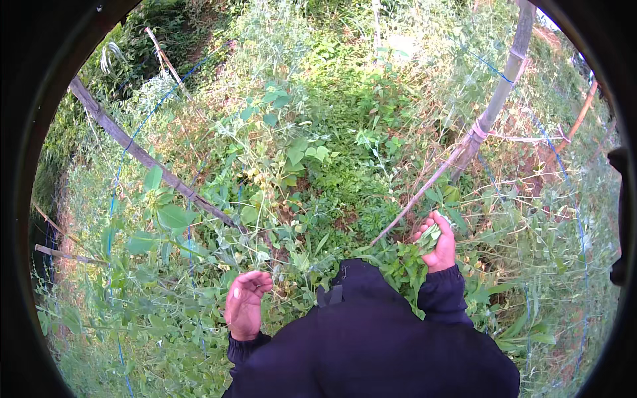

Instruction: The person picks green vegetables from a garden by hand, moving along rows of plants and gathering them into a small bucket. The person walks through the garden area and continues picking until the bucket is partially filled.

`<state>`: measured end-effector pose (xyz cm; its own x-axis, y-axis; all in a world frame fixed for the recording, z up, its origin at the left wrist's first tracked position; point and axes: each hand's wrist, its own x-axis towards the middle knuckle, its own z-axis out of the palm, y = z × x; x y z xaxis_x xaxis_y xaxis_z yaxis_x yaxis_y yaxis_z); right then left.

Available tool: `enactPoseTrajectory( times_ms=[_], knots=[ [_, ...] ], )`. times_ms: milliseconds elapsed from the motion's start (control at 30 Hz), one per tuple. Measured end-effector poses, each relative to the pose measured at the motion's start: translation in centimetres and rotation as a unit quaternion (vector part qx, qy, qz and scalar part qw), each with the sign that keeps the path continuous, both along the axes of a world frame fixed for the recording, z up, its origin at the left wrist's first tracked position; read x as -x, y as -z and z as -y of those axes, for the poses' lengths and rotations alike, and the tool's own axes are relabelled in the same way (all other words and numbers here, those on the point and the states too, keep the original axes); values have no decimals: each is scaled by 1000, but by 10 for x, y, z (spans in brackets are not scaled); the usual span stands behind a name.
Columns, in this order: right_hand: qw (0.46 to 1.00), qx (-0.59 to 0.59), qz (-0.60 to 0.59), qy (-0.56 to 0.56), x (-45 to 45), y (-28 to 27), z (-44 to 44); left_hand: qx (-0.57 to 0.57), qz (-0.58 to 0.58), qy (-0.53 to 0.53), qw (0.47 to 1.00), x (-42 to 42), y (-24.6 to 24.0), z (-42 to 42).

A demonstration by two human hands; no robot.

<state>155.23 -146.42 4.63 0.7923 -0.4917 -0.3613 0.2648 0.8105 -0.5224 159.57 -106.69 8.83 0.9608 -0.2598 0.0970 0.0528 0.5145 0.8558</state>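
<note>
My right hand (440, 246) is closed around a small bunch of flat green pods (431, 237) that look like pea pods. It is beside broad green leaves and just right of the lower end of a thin stick (398, 219). My left hand (247, 304) is palm up with its fingers loosely bent, and I see nothing in it. Pale climbing vines (259, 244), pea-like in look, stand just beyond its fingertips. Whether those fingers touch a stem is too fine to tell. Both wrists come out of dark sleeves.
A weathered bamboo pole (149, 161) slants on the left, and a thicker one (497, 99) leans on the right with pink ties (478, 130). Blue strings (115, 184) run through the vines on both sides. Low green plants (343, 164) cover the strip of ground ahead.
</note>
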Motion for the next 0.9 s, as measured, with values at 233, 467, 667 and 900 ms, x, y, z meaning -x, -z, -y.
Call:
enactPoseTrajectory(
  times_ms=[233,467,667,900],
  knots=[
    [998,50,16,-18,-89,-8,15,-14,-48,-1,999,-42,14,16],
    [996,38,48,-72,-214,2,43,-9,-51,-40,998,-126,27,54],
    [999,12,33,-24,-334,24,135,-38,-62,-37,997,-267,34,137],
    [998,19,16,62,-436,-1,265,0,-69,132,989,-459,9,286]
  ],
)
